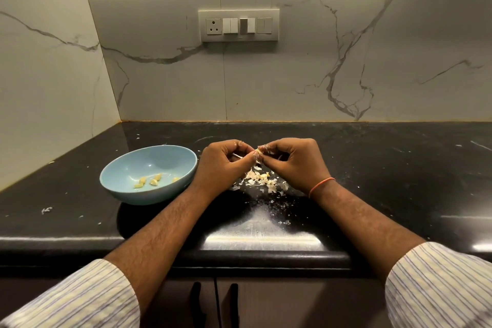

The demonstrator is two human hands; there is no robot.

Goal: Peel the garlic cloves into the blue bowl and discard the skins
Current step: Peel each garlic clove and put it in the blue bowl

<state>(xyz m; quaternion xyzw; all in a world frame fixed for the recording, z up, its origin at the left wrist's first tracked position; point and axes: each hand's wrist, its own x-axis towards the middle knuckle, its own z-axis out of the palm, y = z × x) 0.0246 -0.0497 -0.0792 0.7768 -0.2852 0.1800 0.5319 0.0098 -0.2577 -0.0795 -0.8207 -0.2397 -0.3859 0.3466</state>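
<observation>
Blue bowl [149, 176] holds peeled cloves [153, 181] — skins [263, 181] heaped just right of it.

garlic clove [257, 152]: fingertips are mostly covering it, too small to tell how peeled
cupboard handles [196, 303]: bottom edge is cutting them off

Premises are presenting as a domestic kitchen. A polished black stone counter [80, 194] is running along a corner, meeting marble-look wall panels [346, 48] with grey veining at 12 o'clock and at 9 o'clock. A switch plate [238, 25] with one socket and several rockers is sitting on the back wall at 12 o'clock. Cabinet doors [279, 301] with dark handles [234, 298] are showing beneath the counter edge at 6 o'clock. Food preparation is showing: a blue bowl [125, 165] at 10 o'clock is holding peeled garlic cloves [149, 181], and papery skins [263, 181] are lying scattered at centre.
</observation>
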